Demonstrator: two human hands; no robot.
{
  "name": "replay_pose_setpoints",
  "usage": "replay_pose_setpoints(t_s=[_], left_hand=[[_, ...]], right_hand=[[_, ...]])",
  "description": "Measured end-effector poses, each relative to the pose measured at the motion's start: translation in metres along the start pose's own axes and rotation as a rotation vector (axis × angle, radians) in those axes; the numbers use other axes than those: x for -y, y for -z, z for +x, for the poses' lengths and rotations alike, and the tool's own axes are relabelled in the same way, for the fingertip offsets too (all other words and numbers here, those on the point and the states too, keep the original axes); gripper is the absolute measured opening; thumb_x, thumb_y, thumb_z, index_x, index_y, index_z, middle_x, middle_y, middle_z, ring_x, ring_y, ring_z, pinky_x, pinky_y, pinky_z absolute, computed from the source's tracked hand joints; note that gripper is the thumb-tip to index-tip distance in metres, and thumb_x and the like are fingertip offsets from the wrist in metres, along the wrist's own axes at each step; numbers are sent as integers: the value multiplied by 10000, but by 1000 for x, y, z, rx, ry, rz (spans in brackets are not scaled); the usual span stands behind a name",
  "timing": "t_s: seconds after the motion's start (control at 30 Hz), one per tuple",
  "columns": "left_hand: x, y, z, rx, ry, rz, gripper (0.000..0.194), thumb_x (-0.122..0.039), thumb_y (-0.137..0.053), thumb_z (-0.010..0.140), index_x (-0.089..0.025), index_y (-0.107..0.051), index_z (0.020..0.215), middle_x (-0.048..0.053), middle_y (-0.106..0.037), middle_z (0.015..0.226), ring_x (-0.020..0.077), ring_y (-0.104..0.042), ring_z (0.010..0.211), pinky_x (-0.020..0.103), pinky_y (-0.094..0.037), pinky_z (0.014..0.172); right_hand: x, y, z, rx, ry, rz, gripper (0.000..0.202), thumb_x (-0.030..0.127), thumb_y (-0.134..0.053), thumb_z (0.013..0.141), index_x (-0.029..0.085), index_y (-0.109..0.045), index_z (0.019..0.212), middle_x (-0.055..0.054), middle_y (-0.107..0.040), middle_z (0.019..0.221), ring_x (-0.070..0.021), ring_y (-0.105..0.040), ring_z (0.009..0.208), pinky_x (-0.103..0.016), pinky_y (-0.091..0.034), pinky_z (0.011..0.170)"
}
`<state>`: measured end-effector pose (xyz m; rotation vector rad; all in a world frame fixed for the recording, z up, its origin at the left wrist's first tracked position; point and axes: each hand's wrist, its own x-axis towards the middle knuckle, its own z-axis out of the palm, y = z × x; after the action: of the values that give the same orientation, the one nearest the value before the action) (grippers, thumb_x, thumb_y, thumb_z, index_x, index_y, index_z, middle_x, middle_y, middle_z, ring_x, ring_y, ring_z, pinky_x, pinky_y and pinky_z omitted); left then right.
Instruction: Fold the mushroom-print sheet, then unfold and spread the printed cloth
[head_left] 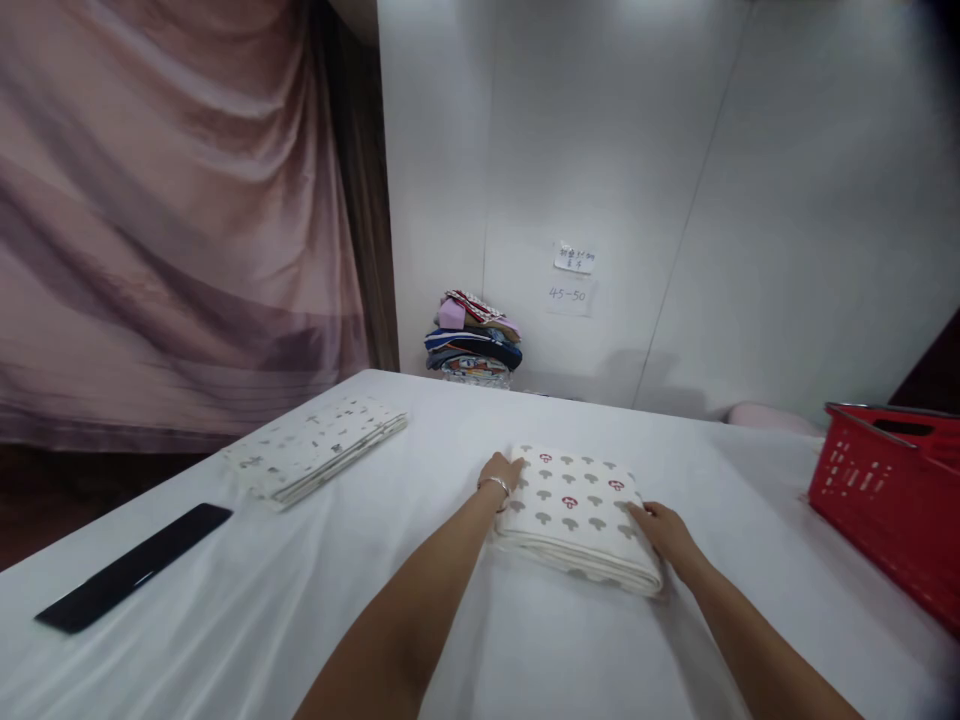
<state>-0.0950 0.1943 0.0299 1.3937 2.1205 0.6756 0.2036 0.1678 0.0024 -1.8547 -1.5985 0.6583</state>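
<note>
A folded white cloth [574, 515] printed with grey and red mushrooms lies flat in front of me, its layers showing along the near edge. On its left side, my left hand [501, 472] is closed on the far part of the edge, a bracelet at the wrist. My right hand [664, 530] pinches the opposite edge, thumb on top; the fingers beneath are partly hidden. Farther left rests a second folded white cloth [319, 440] with a small scattered print, touched by neither hand.
A white-covered table [442, 420] spans the view. At left lies a flat black strip-like object [139, 565]. The right edge holds a red plastic basket [892, 500]. Beyond the far edge, folded fabrics [474, 340] are stacked against the wall. A pink curtain [165, 220] hangs at left.
</note>
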Motion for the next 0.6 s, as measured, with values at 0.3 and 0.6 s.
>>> replay_pose_setpoints(t_s=[0.3,0.6], left_hand=[[-2,-9,6,16,-50,195,319,-350,-316,870,-144,-509,1018,167,-599,1057,232,-560,1008,320,-401,804],[-16,-6,39,37,-49,247,491,-496,-275,845,-119,-512,1052,188,-587,1078,283,-552,1009,361,-414,791]], right_hand=[[12,-9,36,-12,-36,-87,565,545,-390,757,64,-624,939,-165,-638,961,-256,-583,880,-310,-417,738],[23,-10,70,15,-96,-199,542,527,-337,811,78,-629,897,-181,-637,956,-262,-587,900,-302,-403,745]])
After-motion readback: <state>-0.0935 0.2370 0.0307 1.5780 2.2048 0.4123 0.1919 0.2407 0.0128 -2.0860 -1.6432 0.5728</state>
